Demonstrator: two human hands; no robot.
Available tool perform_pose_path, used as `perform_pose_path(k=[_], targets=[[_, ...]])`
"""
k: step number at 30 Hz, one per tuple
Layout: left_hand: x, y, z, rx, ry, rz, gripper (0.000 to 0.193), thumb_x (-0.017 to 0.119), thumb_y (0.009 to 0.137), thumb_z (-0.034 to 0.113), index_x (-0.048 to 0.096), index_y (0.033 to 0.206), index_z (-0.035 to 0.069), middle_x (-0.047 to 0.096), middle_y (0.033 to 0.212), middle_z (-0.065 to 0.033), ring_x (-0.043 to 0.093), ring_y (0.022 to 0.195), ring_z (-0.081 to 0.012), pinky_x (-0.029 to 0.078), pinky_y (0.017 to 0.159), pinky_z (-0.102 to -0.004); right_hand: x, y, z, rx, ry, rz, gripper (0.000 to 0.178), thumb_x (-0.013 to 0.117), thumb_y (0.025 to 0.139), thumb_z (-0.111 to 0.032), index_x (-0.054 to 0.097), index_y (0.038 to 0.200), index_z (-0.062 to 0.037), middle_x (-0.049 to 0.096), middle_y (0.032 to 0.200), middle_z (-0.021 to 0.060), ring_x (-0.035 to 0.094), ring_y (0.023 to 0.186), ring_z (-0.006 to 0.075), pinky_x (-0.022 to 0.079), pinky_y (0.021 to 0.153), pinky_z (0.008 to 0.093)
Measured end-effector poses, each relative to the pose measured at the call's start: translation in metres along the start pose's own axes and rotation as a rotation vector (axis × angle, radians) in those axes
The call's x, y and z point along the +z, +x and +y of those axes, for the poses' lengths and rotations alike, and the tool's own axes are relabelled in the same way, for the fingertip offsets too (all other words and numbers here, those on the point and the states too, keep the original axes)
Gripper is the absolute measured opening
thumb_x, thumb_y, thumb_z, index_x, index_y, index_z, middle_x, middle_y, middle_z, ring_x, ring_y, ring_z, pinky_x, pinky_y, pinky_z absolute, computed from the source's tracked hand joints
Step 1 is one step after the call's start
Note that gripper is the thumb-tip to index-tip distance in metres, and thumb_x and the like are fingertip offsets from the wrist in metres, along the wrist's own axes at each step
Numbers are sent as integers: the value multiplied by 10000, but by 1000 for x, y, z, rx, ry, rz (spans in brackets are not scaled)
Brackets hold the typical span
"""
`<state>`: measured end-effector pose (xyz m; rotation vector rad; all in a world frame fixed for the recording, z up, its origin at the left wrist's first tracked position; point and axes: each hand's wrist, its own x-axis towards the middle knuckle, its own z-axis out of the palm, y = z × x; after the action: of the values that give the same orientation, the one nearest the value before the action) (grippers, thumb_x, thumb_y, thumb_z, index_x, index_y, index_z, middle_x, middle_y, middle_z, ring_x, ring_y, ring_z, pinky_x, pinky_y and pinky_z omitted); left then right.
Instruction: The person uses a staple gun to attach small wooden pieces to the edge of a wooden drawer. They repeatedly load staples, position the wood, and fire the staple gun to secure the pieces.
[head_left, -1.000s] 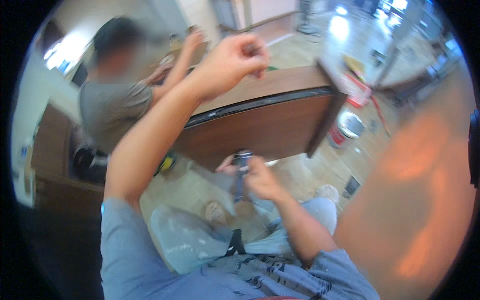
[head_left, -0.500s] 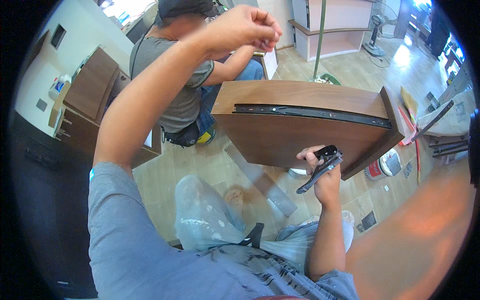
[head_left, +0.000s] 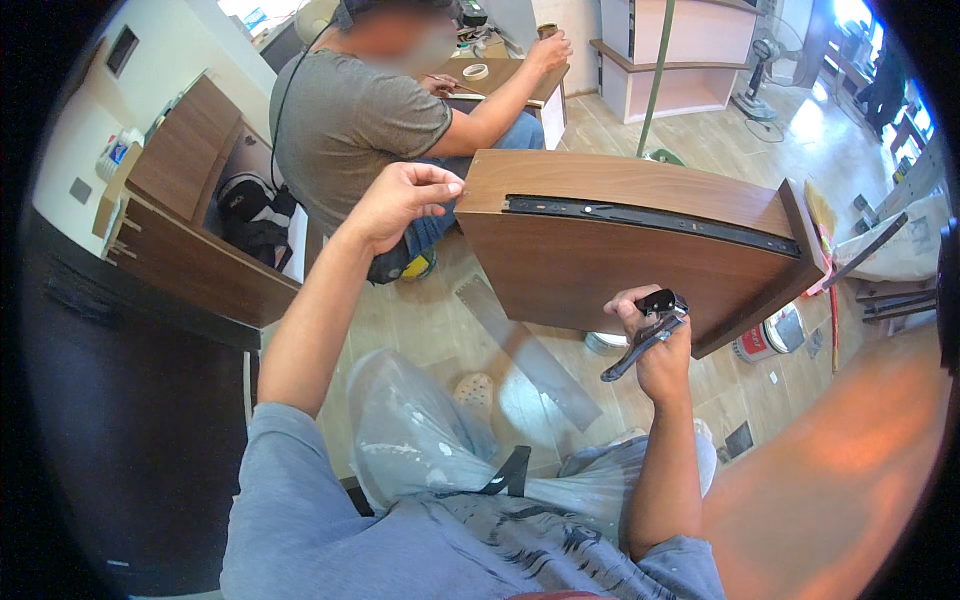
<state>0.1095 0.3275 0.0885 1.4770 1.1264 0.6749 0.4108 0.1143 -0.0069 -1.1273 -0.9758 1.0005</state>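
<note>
My right hand grips a black and silver hand tool with a lever handle; its exact kind is unclear. Just beyond it a brown wooden drawer stands on its side. A black drawer slide runs along the drawer's upper edge. My left hand is raised at the drawer's far left corner, thumb and finger pinched together. Whether anything small is between those fingertips, or whether they touch the corner, I cannot tell.
A co-worker in a grey shirt sits at the back left, holding a small brown container. A tape roll lies near them. Also around are a bucket, a broom, a fan, a metal strip and a brown cabinet.
My left hand has come down and left from high above the drawer to its left corner. My right hand still holds the tool. The co-worker's hands and container have come into sight.
</note>
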Motion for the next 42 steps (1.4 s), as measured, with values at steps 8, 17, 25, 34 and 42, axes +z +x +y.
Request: perform_pose_path(k=[8,17,25,34,42], targets=[[12,5,-18,102,-79,20,120,781,909,129,751,983,40,727,952,-27,657,858,-100,530,742,-277,15,0,-5,-29,10,26,199,737,967,-189,687,958,3,732,928,96,692,905,182,551,831,329],[16,11,-27,-7,-317,41,126,780,876,106,686,959,102,692,926,-4,639,821,-109,509,759,-301,29,6,-5,26,-26,-18,170,736,959,-167,693,949,-3,733,928,88,665,873,167,517,800,307],[20,23,-34,-26,-411,25,205,742,870,102,619,1033,112,663,911,14,615,847,-89,486,746,-293,17,3,-8,-63,-89,29,163,753,938,-165,707,929,-9,722,924,96,676,893,192,520,830,332],[32,17,-43,138,-335,22,536,633,927,132,516,1431,-9,605,1350,-86,580,1148,-120,445,999,-328,-116,20,-60,-597,-645,1008,346,533,1088,-268,691,927,-7,674,1017,90,628,904,179,532,822,330],[29,31,-40,266,-264,-82,751,550,853,127,376,1566,-32,472,1562,-137,455,1414,-185,319,1167,-306,-131,52,-41,-569,-311,1181,418,505,1111,-371,700,1154,-3,713,1154,83,605,892,123,537,754,271]])
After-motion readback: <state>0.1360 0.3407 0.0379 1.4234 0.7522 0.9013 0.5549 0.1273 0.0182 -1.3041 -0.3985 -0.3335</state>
